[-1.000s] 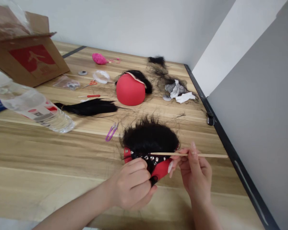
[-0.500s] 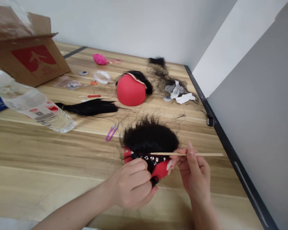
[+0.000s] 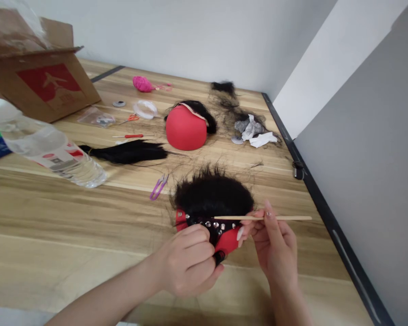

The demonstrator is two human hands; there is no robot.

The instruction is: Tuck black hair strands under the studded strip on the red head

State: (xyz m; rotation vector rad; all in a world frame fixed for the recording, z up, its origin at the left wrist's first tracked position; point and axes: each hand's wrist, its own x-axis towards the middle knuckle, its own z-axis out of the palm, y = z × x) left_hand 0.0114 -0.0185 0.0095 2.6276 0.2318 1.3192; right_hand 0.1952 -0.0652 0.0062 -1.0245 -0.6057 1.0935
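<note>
Right hand (image 3: pixel 274 235) pinches 1 thin stick (image 3: pixel 292 218).

The near form (image 3: pixel 227 241) is red, its hair (image 3: pixel 214 195) black, its studs (image 3: pixel 222 226) silvery; the stick (image 3: pixel 238 218) is pale tan. The far dome (image 3: pixel 186 128) is also red. Dark brown streaks run through the light tan table (image 3: pixel 71 217). At left, the brown box (image 3: pixel 85 90) bears a red block with a tan plane outline, and the clear bottle (image 3: pixel 51 142) has a white cap and a red-and-white label. The yarn (image 3: pixel 142 83) is hot pink, the snips (image 3: pixel 158 188) purple, the scissors' (image 3: pixel 133 117) handles orange.
</note>
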